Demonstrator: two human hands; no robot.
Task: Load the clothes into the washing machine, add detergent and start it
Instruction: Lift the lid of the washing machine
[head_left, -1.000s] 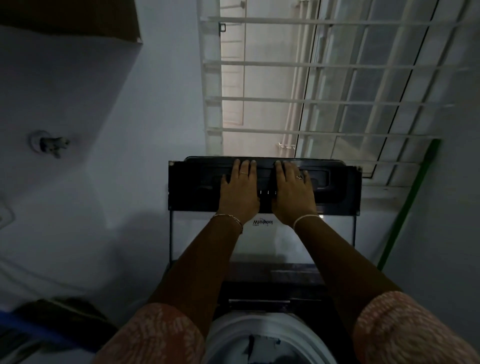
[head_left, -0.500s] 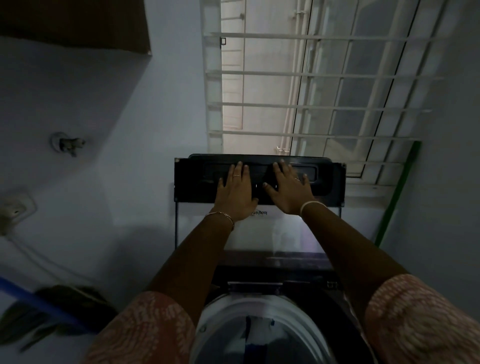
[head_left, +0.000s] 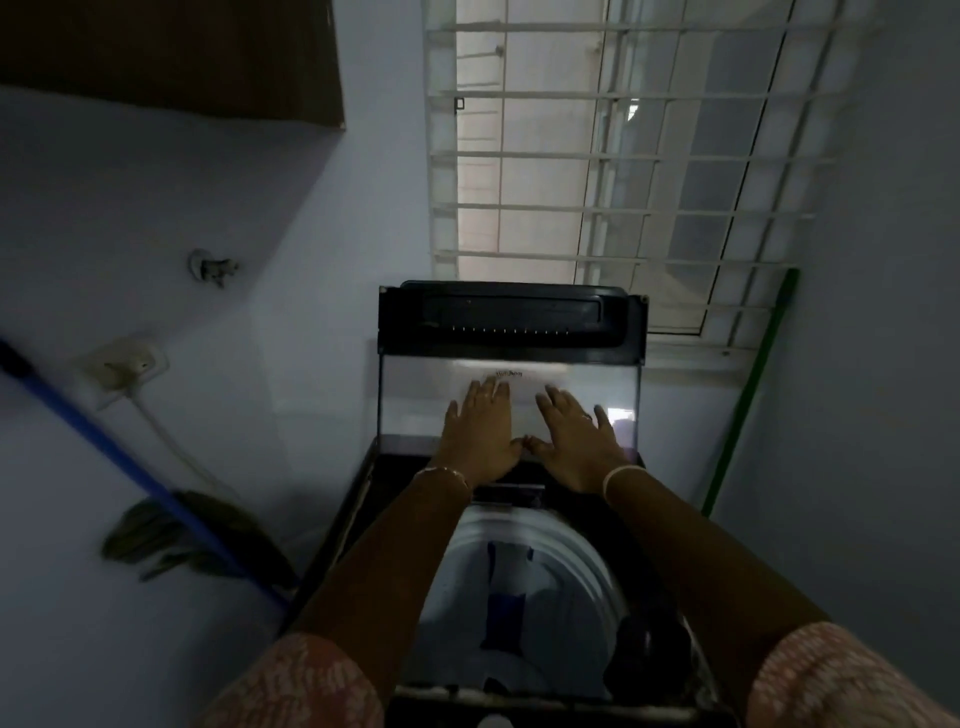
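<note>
The left hand (head_left: 480, 434) and right hand (head_left: 576, 441) lie open and flat, side by side, on the raised glass lid (head_left: 415, 405), with fingers straight and thumbs nearly touching. The drum (head_left: 582, 566) gapes just below the wrists. Something blue and white lies in it, too dim to name. The lid likely wants even pressure from both palms until it leans back unaided, then a slow release so it cannot drop onto the arms.

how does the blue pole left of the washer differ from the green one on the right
The blue pole slants diagonally across the left wall, with a dark bristly bundle by its lower part. The green pole stands far steeper, beside the window. Both are long, thin handles flanking the washing machine.
</note>
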